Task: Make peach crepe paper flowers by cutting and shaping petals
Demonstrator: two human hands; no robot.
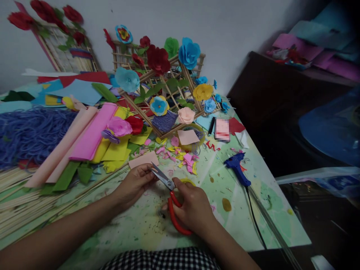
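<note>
My right hand (194, 206) is wrapped round a pair of scissors (176, 213) with red handles. Their metal blades are slightly apart and point up and left, towards my left fingertips. My left hand (137, 182) is closed in a pinch at the blades; what lies between its fingers is too small to make out. Just beyond it is a pale pink paper piece (143, 159), partly overlapped by the hand. Pink and yellow paper scraps (189, 161) are strewn past the scissors, and a second pale pink paper piece (188, 137) lies behind them.
A blue glue gun (237, 167) with a black cord lies at right. Paper flowers (159, 60) on bamboo frames stand at the back. Rolled pink paper (92, 131), purple yarn (33, 131) and bamboo sticks (25, 206) cover the left. The table's right edge borders dark furniture (261, 90).
</note>
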